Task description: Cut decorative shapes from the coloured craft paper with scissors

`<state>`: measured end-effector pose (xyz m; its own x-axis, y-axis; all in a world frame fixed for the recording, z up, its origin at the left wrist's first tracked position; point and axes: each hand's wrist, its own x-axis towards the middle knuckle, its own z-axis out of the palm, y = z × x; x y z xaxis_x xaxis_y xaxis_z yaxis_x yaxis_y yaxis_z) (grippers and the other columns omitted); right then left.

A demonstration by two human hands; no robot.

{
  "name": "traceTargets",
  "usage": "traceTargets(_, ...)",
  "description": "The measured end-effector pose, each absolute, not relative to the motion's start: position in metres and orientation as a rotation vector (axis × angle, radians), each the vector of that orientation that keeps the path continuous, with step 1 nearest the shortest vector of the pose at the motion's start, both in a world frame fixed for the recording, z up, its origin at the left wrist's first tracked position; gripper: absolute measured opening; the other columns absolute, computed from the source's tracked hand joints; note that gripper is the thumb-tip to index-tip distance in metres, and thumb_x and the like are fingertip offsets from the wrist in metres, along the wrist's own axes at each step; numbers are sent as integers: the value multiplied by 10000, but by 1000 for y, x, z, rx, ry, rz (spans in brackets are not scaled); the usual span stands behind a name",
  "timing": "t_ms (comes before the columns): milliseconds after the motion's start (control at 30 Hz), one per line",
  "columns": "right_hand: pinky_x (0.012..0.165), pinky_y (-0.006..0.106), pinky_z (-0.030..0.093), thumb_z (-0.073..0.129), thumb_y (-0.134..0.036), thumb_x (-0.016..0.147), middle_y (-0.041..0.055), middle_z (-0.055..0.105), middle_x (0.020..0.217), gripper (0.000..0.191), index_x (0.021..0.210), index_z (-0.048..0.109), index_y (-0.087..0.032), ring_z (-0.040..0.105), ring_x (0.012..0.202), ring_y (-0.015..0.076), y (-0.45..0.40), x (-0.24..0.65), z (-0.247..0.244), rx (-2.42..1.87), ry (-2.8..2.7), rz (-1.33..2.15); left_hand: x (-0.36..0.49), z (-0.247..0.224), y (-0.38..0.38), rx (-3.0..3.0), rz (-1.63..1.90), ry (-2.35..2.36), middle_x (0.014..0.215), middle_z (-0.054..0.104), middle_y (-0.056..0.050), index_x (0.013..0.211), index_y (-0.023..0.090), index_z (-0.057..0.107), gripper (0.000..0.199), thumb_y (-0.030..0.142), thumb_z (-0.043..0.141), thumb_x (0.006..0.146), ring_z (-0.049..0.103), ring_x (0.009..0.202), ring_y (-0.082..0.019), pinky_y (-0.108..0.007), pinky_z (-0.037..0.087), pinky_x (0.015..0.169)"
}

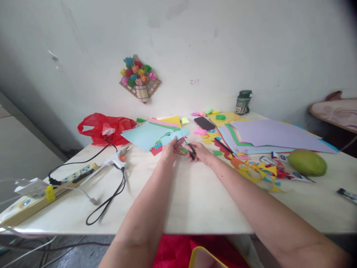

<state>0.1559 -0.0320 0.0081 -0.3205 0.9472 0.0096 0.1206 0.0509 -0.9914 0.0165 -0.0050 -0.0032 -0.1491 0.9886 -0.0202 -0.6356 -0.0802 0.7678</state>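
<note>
The left hand (169, 150) pinches pale blue paper (170, 138), which extends beyond its fingertips over the worktop (206, 204). Just beside it, the right hand (200, 152) grips scissors (192, 153) by the handles, blades angled toward the paper.

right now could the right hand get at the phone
Probably yes: the phone lies beyond the right hand, its top uncovered, though a pink packet sits in front and the hand holds scissors.
</note>
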Motion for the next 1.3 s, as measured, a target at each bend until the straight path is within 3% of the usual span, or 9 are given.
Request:
traceTargets(433, 281, 140, 274, 628, -545, 678, -31, 553, 523, 405, 759, 517, -165, 503, 360, 61, -29, 154, 4, -1122, -1526, 1328, 23, 0, -11, 666, 1544, 734, 657, 650, -27, 758, 118, 555, 69, 134, 611, 719, 648, 636, -126, -223, 516, 674)
traceTargets(733, 257, 140, 241, 632, -544, 670, -45, 529, 503, 397, 713, 493, -174, 467, 336, 55, -29, 152, 3, -1144, -1551, 1275, 23, -1, -8, 648, 1528, 702, 667, 660, -57, 834, 86, 552, 67, 94, 523, 774, 647, 602, -127, -222, 526, 620)
traceTargets(1067, 226, 144, 214, 654, -518, 664, -57, 502, 458, 387, 693, 484, -172, 465, 306, 64, -28, 149, 3, -1167, -1543, 1267, 20, -7, -2, 626, 1541, 727, 708, 666, -66, 856, 96, 548, 154, 124, 605, 717, 655, 624, -147, -234, 532, 600)
traceTargets(1300, 225, 144, 231, 640, -538, 672, -52, 517, 463, 402, 718, 480, -172, 486, 322, 70, -27, 148, 1, -1134, -1516, 1313, 21, -5, -4, 570, 1529, 738, 684, 666, -73, 824, 85, 552, 102, 113, 588, 733, 651, 602, -137, -213, 527, 599)
